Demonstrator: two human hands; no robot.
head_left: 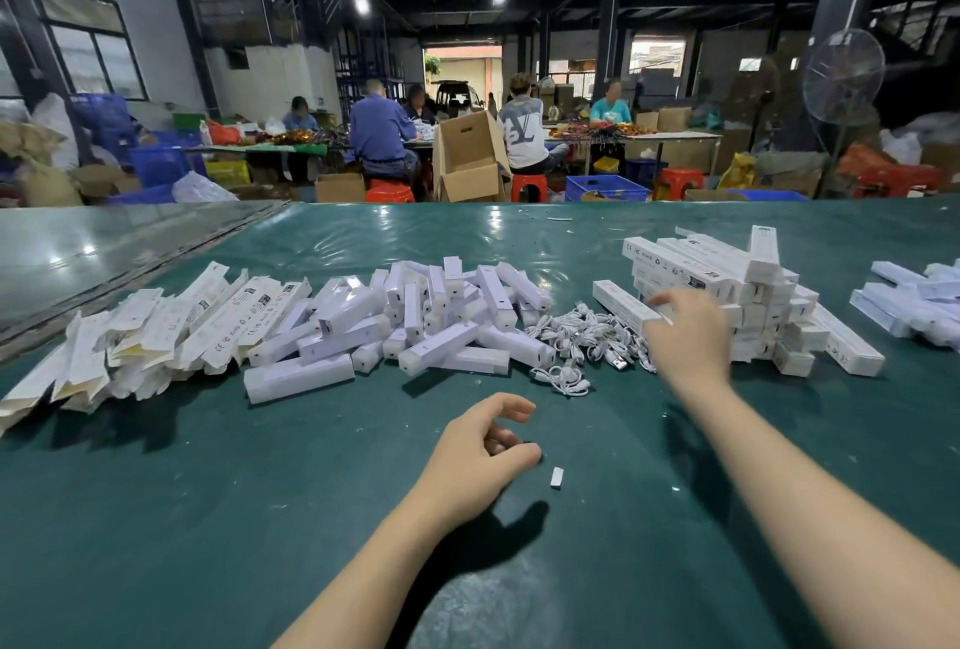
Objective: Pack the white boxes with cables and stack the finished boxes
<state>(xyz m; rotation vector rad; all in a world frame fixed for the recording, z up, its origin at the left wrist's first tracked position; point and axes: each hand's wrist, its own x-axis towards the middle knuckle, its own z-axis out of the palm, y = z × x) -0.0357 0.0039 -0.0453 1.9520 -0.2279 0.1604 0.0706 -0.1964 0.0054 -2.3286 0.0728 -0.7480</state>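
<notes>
Worktop [218, 492]: green sheet, carries everything below.

Flat cartons [156, 331]: unfolded heap at your far left, not yet made up.

Loose boxes [431, 316]: jumbled mid-worktop, ends pointing every way; by the look of it, many are still to pack.

Stack [727, 295]: finished boxes at right, several layers high, with one standing upright on top. A second heap [914, 300] lies further right.

Cables [587, 336]: white coils between the loose boxes and the stack, plenty left.

Box [621, 305]: lies flat at the stack's left foot, its long axis running far-left to near-right.

Right hand [685, 331]: your straight fingers rest on that box's near end, gripping nothing.

Left hand [483, 446]: loosely curled, empty, low over the worktop.

Scrap [557, 477]: small white piece beside it.
</notes>
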